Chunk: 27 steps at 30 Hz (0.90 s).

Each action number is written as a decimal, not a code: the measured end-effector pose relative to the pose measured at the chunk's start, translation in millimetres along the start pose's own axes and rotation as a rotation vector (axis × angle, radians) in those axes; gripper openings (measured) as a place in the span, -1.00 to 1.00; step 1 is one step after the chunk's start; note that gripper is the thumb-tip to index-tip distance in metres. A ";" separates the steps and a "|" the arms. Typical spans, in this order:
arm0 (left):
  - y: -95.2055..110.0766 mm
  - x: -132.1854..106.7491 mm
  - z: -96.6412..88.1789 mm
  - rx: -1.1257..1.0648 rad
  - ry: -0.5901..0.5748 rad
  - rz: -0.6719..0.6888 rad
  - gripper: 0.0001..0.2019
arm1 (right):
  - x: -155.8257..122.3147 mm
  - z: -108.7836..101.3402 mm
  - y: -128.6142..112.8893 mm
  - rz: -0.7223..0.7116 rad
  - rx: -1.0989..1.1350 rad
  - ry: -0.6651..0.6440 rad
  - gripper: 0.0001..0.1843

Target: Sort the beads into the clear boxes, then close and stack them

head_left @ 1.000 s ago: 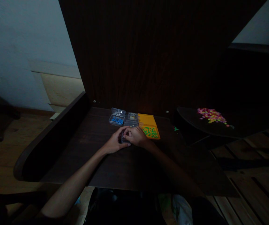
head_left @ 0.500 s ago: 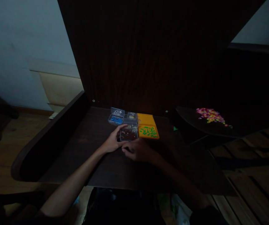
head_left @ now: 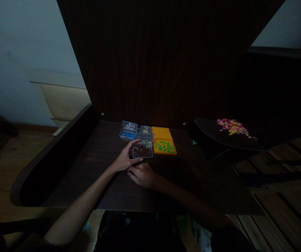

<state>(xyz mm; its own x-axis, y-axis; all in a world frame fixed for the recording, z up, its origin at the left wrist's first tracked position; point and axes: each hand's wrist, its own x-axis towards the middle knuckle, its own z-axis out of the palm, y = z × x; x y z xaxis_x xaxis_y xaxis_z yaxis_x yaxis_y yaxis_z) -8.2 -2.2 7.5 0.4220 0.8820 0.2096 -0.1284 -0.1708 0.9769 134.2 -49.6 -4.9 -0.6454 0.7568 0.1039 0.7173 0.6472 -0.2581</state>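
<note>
My left hand [head_left: 125, 159] holds the left side of a small clear plastic box [head_left: 142, 150] with dark red pieces in it, fingers curled round its edge. My right hand [head_left: 141, 175] rests on the dark wooden table [head_left: 108, 185] just in front of that box, fingers loosely curled, holding nothing that I can see. Behind the box stand a clear box with blue pieces [head_left: 127, 133] and another clear box [head_left: 145, 131]. To the right lies an orange tray [head_left: 163, 144] with green pieces.
A tall dark wooden panel [head_left: 166, 63] rises behind the table. A raised dark rail [head_left: 50, 154] borders the table's left side. On a separate dark surface at the right lies a heap of pink and yellow pieces [head_left: 231, 126]. Wooden floor slats show at the far right.
My right hand has left the clear box and drawn back toward me onto the table. The box of dark red pieces, covered before, now shows. My left hand stays on its side.
</note>
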 end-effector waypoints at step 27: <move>-0.1 -2.1 2.2 -0.062 -0.087 0.091 -0.21 | -23.2 -82.6 54.1 0.017 0.365 0.378 -0.87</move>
<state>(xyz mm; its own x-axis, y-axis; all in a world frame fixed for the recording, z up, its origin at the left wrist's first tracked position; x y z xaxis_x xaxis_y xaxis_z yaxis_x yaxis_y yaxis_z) -7.1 -5.0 7.1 0.4817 0.8223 0.3030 -0.2238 -0.2189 0.9497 209.7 -24.5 58.1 -0.4465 0.7908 0.4187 0.5451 0.6114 -0.5736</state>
